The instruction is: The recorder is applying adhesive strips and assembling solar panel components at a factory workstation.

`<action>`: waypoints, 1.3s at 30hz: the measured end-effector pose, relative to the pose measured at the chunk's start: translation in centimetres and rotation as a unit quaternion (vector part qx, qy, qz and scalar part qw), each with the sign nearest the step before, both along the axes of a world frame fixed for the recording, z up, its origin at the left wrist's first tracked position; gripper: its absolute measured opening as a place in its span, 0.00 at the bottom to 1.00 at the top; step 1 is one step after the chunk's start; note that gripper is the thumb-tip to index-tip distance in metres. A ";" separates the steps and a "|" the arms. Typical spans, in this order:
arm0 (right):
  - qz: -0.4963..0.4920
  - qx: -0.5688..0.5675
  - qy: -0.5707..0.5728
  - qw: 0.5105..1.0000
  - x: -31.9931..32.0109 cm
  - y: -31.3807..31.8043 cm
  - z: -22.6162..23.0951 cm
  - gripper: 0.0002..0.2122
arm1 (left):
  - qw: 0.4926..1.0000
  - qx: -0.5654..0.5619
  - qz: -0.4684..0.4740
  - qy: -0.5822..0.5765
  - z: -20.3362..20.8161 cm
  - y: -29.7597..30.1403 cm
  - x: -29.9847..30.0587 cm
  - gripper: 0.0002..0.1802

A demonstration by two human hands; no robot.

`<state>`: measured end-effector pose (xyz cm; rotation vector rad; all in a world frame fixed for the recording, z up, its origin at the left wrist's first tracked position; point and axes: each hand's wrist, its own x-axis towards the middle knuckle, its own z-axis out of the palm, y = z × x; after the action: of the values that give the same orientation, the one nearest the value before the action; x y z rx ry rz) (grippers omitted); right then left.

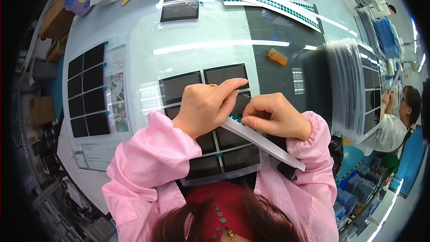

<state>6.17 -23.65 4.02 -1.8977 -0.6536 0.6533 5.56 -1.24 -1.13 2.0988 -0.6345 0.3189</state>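
Observation:
Before me lies a clear sheet bearing several dark rectangular panels (239, 157) with small green tabs between them. My left hand (199, 110) is over the upper panels, its index finger and thumb pointing at the corner of the upper right panel. Its other fingers curl round the end of a white paper strip (264, 144) with green stickers (235, 118). The strip slants down to the right, below my right hand (277, 116). That hand is closed in a pinch beside the green stickers; whatever is between its fingertips is too small to make out.
At left lies another sheet of dark panels (88, 90). A smaller panel piece (180, 4) and more sticker strips (273, 2) lie at the far side. An orange block (277, 56) rests on the black mat (291, 31). Stacked clear sheets (347, 89) stand at right; beyond, a person (392, 127) works.

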 end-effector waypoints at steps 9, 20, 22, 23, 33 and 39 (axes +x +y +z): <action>0.062 0.010 0.040 0.997 1.6 -0.7 0.9 0.04 | 0.999 0.045 0.001 0.021 0.3 -0.2 -0.4 0.20; -0.185 -0.011 0.242 0.952 3.2 -1.6 -0.6 0.07 | 0.991 0.116 -0.046 -0.042 0.3 0.0 -0.3 0.11; -0.181 -0.014 0.244 0.953 3.2 -1.5 -0.8 0.07 | 0.991 0.118 -0.049 -0.045 0.4 0.1 -0.3 0.12; -0.177 -0.021 0.238 0.955 3.1 -1.5 -0.9 0.07 | 0.991 0.119 -0.050 -0.044 0.4 0.0 -0.3 0.12; -0.173 -0.064 0.209 0.960 2.9 -1.1 -0.7 0.08 | 0.989 0.133 -0.055 -0.043 0.7 0.0 -0.1 0.07; -0.179 -0.073 0.198 0.961 2.8 -1.0 -0.7 0.08 | 0.988 0.135 -0.055 -0.045 0.7 0.0 -0.1 0.08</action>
<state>8.99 -24.63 3.34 -1.8785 -0.0045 0.8279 5.42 -1.22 -0.45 2.3051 -0.8870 0.2788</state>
